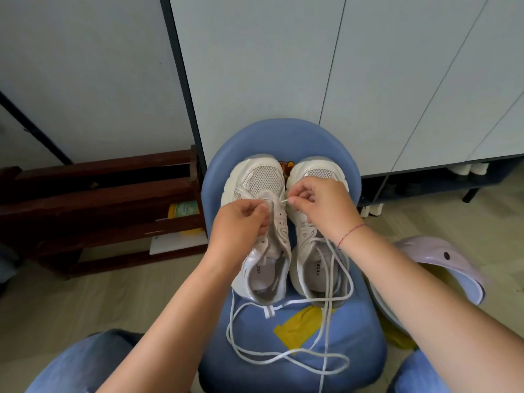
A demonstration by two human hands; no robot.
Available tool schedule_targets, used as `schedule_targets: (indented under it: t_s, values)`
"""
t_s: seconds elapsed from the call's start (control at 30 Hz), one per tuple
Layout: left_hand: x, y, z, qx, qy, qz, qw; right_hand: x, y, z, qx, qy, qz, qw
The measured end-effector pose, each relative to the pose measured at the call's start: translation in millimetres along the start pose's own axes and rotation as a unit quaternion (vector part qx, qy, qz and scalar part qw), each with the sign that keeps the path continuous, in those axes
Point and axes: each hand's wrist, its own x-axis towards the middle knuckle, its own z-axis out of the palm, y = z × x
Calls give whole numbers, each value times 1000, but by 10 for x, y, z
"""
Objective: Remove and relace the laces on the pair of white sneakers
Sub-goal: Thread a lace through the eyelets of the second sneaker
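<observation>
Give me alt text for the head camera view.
The right hand pinches a white lace tip at the front eyelets of the white left sneaker, which the left hand grips. It stands beside the right sneaker on a blue chair, loose lace trailing across the seat.

We see tall white cupboard doors point(255, 66) behind a blue chair point(283, 134). A dark wooden rack point(99, 191) stands on the pale floor point(85, 302) to our left, near the wall point(71, 66).
</observation>
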Motion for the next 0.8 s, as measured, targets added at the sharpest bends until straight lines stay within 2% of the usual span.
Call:
schedule_targets:
  t_s: [0.13, 0.37, 0.53, 0.6, 0.67, 0.73, 0.8]
  values:
    - [-18, 53, 61, -64, -65, -47, 995, 53, -8, 21, -68, 2, -25, 997]
    - [42, 72, 16, -185, -119, -120, 968, 91, -23, -7, -110, -24, -20, 993]
    - [35, 78, 27, -164, -172, -141, 961, 96, -8, 17, -111, -18, -20, 993]
    - [34, 31, 76, -109, -142, -113, 977, 97, -2, 4, -85, -22, -16, 996]
    - [44, -30, 141, -66, -78, -80, 992, 92, 8, -8, -57, -23, -7, 998]
    - [72, -75, 185, -48, -18, -67, 996, 80, 15, -21, -20, -18, 8, 1000]
    - [91, -85, 205, -49, 5, -71, 996, 65, 17, -39, 6, -16, 17, 1000]
